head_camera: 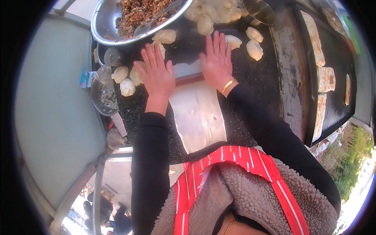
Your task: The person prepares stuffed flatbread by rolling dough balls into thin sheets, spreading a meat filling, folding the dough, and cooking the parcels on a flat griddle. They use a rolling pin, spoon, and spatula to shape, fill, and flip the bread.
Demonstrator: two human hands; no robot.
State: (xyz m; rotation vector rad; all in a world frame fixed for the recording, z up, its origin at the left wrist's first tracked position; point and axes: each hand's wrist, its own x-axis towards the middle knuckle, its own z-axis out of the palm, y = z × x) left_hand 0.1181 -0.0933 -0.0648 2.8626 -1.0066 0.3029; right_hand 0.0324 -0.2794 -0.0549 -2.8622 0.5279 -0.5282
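A long, thin sheet of pale dough (197, 113) lies on the dark speckled worktop (249, 85), its near end close to the worktop's front edge. Across its far part lies a brown rolling pin (189, 79). My left hand (158, 70) rests flat over the pin's left end, palm down, fingers extended and slightly apart. Over its right end is my right hand (218, 63), also palm down with fingers extended. Both palms hide the ends of the pin. Dough pieces (127, 87) sit beside my left hand, and another dough piece (233, 42) lies by my right fingertips.
A steel bowl of meat filling (102, 26) with a spoon stands at the back left. A smaller metal bowl (101, 102) and a shaker (112, 56) are at the left. More dough (217, 11) lies at the back. Flatbreads (326, 79) lie on a black griddle (340, 117) at the right.
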